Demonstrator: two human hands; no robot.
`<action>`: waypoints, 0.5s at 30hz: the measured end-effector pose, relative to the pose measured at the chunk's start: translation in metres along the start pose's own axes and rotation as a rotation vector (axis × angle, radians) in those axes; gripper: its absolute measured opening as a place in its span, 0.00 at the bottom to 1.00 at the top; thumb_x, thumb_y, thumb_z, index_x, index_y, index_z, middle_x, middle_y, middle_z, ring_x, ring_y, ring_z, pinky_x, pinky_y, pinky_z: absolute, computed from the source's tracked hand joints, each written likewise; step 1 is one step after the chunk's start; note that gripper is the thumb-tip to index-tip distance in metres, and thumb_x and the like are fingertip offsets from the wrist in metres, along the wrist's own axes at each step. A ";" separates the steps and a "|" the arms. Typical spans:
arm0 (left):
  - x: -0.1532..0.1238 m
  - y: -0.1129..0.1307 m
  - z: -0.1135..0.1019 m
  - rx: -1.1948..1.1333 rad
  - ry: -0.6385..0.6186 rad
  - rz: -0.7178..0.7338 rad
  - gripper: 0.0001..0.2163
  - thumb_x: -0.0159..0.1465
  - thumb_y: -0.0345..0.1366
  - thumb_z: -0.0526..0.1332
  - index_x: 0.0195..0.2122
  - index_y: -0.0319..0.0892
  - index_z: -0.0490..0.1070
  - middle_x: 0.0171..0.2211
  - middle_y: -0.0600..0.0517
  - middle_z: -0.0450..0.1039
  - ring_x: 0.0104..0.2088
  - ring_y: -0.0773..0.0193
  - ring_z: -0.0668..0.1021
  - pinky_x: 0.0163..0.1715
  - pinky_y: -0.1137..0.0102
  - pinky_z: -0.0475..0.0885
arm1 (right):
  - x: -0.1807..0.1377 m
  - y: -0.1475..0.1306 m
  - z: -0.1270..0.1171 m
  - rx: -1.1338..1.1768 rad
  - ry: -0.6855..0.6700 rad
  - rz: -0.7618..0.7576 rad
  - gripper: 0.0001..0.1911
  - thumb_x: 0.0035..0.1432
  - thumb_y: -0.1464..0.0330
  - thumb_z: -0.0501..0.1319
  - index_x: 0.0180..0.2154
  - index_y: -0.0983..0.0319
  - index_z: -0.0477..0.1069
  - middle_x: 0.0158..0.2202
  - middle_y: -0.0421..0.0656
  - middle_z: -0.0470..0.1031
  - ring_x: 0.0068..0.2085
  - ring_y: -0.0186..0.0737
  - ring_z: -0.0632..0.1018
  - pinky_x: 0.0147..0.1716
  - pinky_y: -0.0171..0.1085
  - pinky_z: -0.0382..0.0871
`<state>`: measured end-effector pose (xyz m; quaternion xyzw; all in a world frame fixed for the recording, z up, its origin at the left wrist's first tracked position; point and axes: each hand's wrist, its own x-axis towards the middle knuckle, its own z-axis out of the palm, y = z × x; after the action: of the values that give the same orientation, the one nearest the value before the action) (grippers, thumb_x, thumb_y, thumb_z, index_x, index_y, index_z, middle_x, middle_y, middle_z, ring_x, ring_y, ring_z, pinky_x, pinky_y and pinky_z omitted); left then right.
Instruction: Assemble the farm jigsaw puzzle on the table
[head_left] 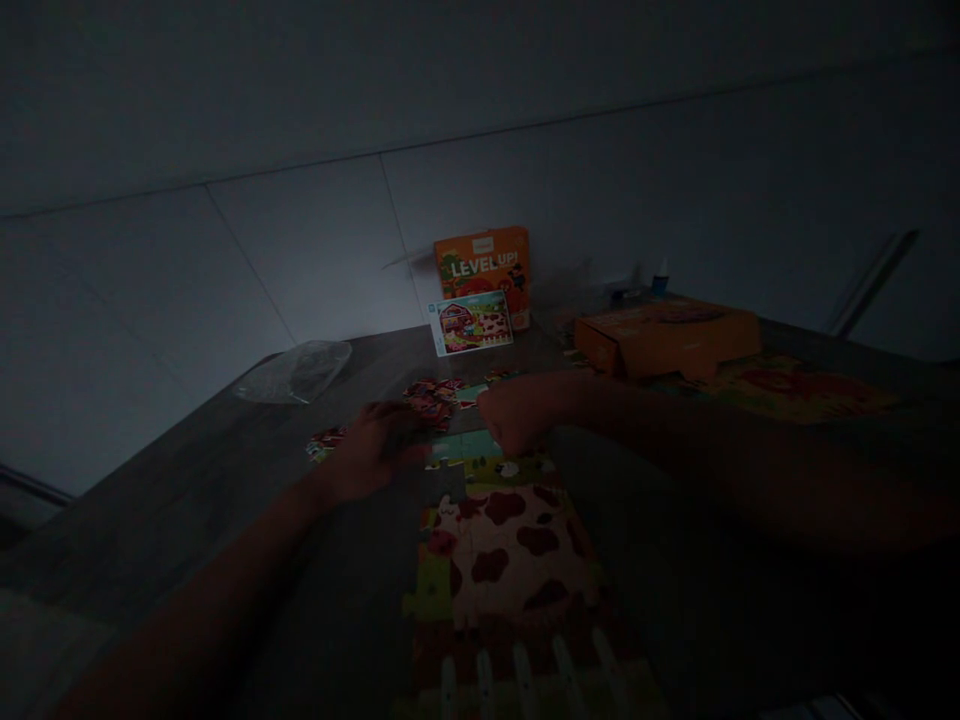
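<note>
In dim light, a partly joined jigsaw puzzle (517, 550) lies flat on the dark table. It shows a spotted cow, with a fence below and a strip of pale sky above. My right hand (517, 412) is closed just above the puzzle's far edge, its fingers at a pale puzzle piece (469, 396). My left hand (379, 450) hovers left of the sky strip with thumb and fingers apart, nothing visible in it. Beyond it lies a pile of loose puzzle pieces (431, 400). More loose pieces (324, 442) show by its wrist. Shadow hides some fingertips.
A picture card (475, 323) of the farm scene leans on an upright orange "LEVEL UP!" box (484, 262) by the wall. A clear plastic bag (296, 370) lies at left. To the right are an orange box (667, 338), a colourful sheet (810, 385) and a small bottle (660, 278).
</note>
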<state>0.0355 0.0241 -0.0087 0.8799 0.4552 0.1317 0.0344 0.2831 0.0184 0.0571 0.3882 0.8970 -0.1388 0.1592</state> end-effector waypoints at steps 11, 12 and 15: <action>-0.001 -0.011 0.005 0.057 -0.098 -0.077 0.28 0.64 0.55 0.56 0.58 0.39 0.69 0.58 0.38 0.67 0.58 0.42 0.66 0.57 0.49 0.63 | -0.001 0.037 -0.014 -0.118 0.007 -0.029 0.12 0.52 0.71 0.61 0.36 0.69 0.80 0.29 0.44 0.78 0.27 0.35 0.71 0.28 0.34 0.60; -0.001 -0.011 0.004 0.066 -0.107 -0.077 0.28 0.65 0.55 0.55 0.58 0.38 0.69 0.58 0.38 0.67 0.59 0.42 0.66 0.57 0.49 0.63 | -0.003 0.042 -0.017 -0.114 0.021 0.048 0.13 0.53 0.71 0.60 0.37 0.68 0.80 0.29 0.45 0.78 0.26 0.35 0.72 0.28 0.34 0.60; 0.000 -0.010 0.004 0.083 -0.119 -0.058 0.28 0.65 0.55 0.54 0.58 0.38 0.69 0.58 0.38 0.67 0.59 0.43 0.66 0.58 0.49 0.62 | -0.011 0.055 -0.025 -0.155 0.065 0.264 0.11 0.53 0.72 0.61 0.34 0.70 0.80 0.27 0.48 0.78 0.27 0.37 0.74 0.29 0.35 0.62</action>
<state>0.0288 0.0300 -0.0148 0.8732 0.4829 0.0590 0.0289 0.3264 0.0569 0.0770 0.4938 0.8508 -0.0345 0.1764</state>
